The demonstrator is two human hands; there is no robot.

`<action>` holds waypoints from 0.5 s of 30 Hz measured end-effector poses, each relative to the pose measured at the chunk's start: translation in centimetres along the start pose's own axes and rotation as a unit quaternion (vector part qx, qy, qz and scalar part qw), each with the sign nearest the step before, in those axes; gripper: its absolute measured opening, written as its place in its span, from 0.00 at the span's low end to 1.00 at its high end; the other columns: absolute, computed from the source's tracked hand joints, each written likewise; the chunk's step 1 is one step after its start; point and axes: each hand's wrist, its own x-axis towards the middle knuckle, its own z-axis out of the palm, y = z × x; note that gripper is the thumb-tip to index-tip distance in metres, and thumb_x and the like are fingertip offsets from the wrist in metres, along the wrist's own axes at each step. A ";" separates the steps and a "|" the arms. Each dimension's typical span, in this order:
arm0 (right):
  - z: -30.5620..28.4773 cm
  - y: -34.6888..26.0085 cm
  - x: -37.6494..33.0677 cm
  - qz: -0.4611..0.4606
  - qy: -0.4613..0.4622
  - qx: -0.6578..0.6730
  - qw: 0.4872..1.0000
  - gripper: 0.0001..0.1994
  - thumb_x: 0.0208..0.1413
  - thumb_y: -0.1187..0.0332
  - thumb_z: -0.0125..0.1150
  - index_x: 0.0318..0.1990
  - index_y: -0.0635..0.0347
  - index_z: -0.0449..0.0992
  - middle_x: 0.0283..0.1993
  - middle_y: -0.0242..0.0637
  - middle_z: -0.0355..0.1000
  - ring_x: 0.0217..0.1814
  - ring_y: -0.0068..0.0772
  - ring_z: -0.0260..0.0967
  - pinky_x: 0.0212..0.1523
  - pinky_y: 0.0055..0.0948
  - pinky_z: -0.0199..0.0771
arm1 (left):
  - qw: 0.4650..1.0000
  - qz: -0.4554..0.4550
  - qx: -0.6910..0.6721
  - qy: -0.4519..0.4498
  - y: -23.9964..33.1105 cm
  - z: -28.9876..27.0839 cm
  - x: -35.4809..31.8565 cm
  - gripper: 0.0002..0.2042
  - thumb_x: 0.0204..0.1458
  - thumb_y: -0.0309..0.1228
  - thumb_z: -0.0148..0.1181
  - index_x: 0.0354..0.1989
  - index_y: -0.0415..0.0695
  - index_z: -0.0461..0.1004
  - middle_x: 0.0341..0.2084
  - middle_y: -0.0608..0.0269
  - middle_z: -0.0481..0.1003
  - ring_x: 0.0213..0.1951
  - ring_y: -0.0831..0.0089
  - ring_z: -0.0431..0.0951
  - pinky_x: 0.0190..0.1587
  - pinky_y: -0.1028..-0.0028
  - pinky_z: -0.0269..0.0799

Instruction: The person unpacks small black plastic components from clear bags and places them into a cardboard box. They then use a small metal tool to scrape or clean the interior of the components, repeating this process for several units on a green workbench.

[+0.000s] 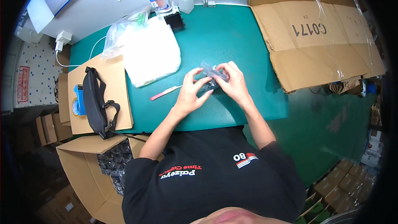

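Observation:
A small dark object in a clear plastic bag (213,84) is between my two hands, above the green table. My left hand (191,92) is at its left side, thumb and forefinger curved around the bag. From the other side my right hand (234,84) pinches the upper part of the crinkled plastic with thumb and fingers. The fingers and film hide what the dark object is. Left of my left hand, a thin knife-like tool with a pink handle (156,96) lies on the table.
A white plastic bag (151,54) lies at the back left, near a water bottle (161,1), a pump bottle (185,2) and a black part (174,20). A black belt bag (96,101) rests on cardboard at left. Right stands a large carton (319,49); an open box (85,182) holds several wrapped black parts.

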 end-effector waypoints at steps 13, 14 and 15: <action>0.7 2.7 -4.5 -0.072 0.129 -0.021 0.989 0.35 0.40 0.70 0.81 0.58 0.63 0.70 0.60 0.46 0.64 0.60 0.42 0.70 0.52 0.37 0.78 | 0.977 0.123 0.170 -0.031 -0.3 2.1 1.7 0.16 0.46 0.20 0.64 0.45 0.39 0.76 0.45 0.56 0.76 0.59 0.53 0.73 0.59 0.55 0.71; 1.3 2.6 -4.2 -0.070 0.107 -0.038 0.991 0.34 0.39 0.67 0.82 0.56 0.63 0.73 0.59 0.48 0.67 0.64 0.50 0.66 0.60 0.44 0.72 | 0.979 0.122 0.160 -0.039 -0.3 2.1 1.7 0.17 0.45 0.19 0.64 0.46 0.39 0.76 0.46 0.56 0.76 0.60 0.52 0.72 0.60 0.55 0.71; 1.2 2.3 -3.6 -0.108 0.065 -0.071 0.989 0.36 0.38 0.64 0.82 0.57 0.63 0.72 0.63 0.49 0.66 0.66 0.55 0.64 0.65 0.46 0.67 | 0.980 0.122 0.150 -0.046 -0.3 2.1 1.8 0.17 0.45 0.18 0.63 0.47 0.38 0.76 0.46 0.55 0.76 0.61 0.52 0.72 0.61 0.55 0.70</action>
